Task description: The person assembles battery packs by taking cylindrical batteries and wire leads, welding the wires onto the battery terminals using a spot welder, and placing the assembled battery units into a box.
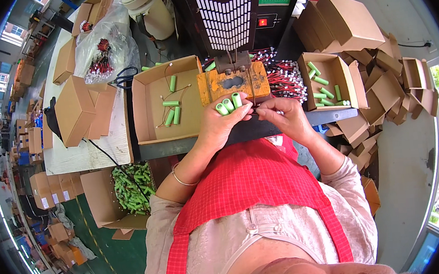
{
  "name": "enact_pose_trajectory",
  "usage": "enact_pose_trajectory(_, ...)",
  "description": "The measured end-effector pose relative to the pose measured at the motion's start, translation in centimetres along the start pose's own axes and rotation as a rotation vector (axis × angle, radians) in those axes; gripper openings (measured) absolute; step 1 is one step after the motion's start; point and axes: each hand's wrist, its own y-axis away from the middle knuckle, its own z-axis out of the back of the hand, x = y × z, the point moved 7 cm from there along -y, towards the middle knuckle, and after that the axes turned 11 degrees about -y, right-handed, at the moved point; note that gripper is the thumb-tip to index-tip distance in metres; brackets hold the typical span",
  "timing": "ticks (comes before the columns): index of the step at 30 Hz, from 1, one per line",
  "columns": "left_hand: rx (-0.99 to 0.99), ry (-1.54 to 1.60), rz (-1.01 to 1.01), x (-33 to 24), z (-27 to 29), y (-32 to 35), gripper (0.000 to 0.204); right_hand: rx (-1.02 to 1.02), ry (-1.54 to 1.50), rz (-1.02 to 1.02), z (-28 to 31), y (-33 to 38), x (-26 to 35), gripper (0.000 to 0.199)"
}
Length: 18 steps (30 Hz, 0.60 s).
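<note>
**Green cells in our left hand, a thin wire at our right**

Our left hand is closed around three green cylindrical cells, their ends sticking up above the fingers, just below the worn orange jig block; our right hand sits just beside it, fingertips pinched together on what looks like a thin wire, too fine for us to be sure; the two hands nearly touch over the dark front edge of the tabletop.

To the left of the cells lies an open shallow brown carton holding a few green cells with leads; to the right a smaller open carton holds more loose green cells; between it and the jig a heap of red-and-black wires lies spread; behind the jig rises a dark machine with a white grid panel and a small red lit square at its right.

Folded brown boxes stack on the left of the tabletop, beside a clear bag of red wire parts; more flattened brown cartons pile at the right; below the tabletop, a brown floor box brims with green cells.
</note>
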Motion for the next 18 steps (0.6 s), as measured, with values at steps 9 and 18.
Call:
enact_pose_trajectory(9,-0.217,-0.988,-0.537,-5.5,1.6,-2.7,0.022,-0.159,-0.18,-0.082,0.9,-3.9,-0.8,0.021)
enact_pose_trajectory(18,-0.213,-1.047,-0.506,-5.6,1.3,-3.4,0.019,-0.142,-0.129,-0.165,0.5,-5.4,-1.1,0.025)
